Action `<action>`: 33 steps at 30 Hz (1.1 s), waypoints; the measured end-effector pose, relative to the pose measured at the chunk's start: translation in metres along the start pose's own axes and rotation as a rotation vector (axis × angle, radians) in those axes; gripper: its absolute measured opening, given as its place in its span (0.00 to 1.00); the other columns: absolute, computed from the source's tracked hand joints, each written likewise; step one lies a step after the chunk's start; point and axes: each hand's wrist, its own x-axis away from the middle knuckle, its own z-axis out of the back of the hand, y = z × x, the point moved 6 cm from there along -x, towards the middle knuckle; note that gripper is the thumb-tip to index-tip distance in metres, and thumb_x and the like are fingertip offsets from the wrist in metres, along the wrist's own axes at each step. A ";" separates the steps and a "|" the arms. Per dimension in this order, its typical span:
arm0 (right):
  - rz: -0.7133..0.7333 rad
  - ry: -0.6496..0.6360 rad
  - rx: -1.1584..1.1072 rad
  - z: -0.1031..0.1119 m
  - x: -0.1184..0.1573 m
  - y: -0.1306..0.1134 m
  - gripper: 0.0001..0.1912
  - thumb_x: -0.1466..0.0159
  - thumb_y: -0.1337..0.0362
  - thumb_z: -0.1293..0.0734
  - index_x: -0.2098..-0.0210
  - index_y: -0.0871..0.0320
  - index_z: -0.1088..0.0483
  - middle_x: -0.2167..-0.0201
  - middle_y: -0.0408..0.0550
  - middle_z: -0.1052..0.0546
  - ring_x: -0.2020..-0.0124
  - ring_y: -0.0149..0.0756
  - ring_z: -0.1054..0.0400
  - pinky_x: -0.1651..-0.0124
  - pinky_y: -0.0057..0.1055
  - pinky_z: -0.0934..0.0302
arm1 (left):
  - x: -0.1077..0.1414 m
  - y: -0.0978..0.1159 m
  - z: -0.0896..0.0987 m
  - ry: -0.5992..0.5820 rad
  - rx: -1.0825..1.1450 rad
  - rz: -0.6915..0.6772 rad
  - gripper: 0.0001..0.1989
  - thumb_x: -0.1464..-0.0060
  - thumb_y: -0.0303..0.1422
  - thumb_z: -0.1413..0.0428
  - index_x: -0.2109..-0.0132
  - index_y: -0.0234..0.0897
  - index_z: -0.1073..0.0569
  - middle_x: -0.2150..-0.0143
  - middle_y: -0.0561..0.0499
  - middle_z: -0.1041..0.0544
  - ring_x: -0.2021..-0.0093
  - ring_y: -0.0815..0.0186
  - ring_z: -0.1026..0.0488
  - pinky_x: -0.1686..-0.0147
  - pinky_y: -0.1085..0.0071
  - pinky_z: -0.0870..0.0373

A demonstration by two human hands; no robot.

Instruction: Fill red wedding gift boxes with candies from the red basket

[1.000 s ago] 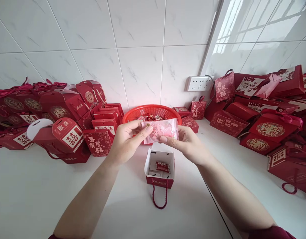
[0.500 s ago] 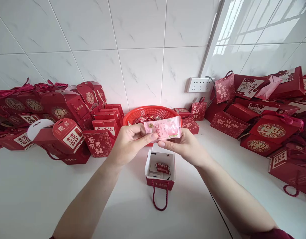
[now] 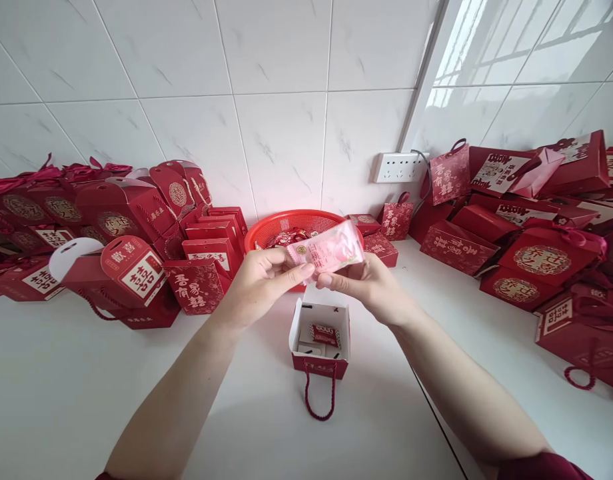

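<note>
A pink wrapped candy packet [image 3: 331, 251] with a peach picture is held up between my two hands, over the counter. My left hand [image 3: 259, 283] pinches its left end with thumb and fingers. The right end is gripped by my right hand [image 3: 369, 283], thumb in front and fingers behind. Below them stands an open red gift box [image 3: 320, 368], white inside, its dark red rope handle [image 3: 320, 418] hanging down in front. Inside the box lies a small red wrapped candy [image 3: 325, 335]. Behind my hands sits a red plastic basket [image 3: 266, 225] with wrapped sweets in it.
Red gift boxes crowd the left, including a handled box [image 3: 121, 283] and a flat upright box [image 3: 195, 287]. More boxes are piled on the right, such as a gold-printed box [image 3: 544, 257]. A white power strip [image 3: 399, 168] is on the tiled wall.
The candy packet has tilted, its right end now higher and its face turned a little. Both hands still hold it. The view has shifted slightly.
</note>
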 end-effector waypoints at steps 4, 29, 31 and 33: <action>0.092 0.143 0.035 0.018 0.000 -0.010 0.16 0.39 0.56 0.25 0.56 0.53 0.32 0.61 0.45 0.23 0.63 0.36 0.27 0.63 0.32 0.31 | 0.002 0.003 0.004 -0.055 -0.167 0.072 0.13 0.42 0.40 0.39 0.55 0.38 0.19 0.56 0.47 0.17 0.54 0.58 0.21 0.53 0.65 0.23; -0.058 -0.107 1.079 0.029 0.010 0.004 0.07 0.32 0.66 0.38 0.59 0.53 0.27 0.59 0.42 0.21 0.60 0.35 0.27 0.60 0.31 0.37 | 0.003 -0.002 0.039 -0.048 -0.801 0.248 0.20 0.42 0.48 0.43 0.46 0.47 0.25 0.48 0.54 0.21 0.49 0.62 0.24 0.47 0.65 0.27; -0.089 -0.101 1.143 0.035 0.009 0.004 0.09 0.31 0.67 0.39 0.57 0.54 0.27 0.57 0.44 0.21 0.58 0.37 0.27 0.59 0.32 0.38 | 0.002 -0.005 0.044 -0.037 -0.861 0.261 0.21 0.42 0.50 0.44 0.46 0.48 0.25 0.47 0.54 0.21 0.49 0.60 0.24 0.49 0.64 0.27; -0.159 -0.111 1.215 0.040 0.007 0.009 0.11 0.31 0.68 0.40 0.54 0.55 0.28 0.55 0.46 0.21 0.57 0.40 0.27 0.59 0.33 0.38 | 0.000 -0.010 0.049 -0.032 -0.918 0.288 0.22 0.42 0.51 0.45 0.45 0.49 0.25 0.48 0.53 0.21 0.50 0.59 0.24 0.52 0.64 0.27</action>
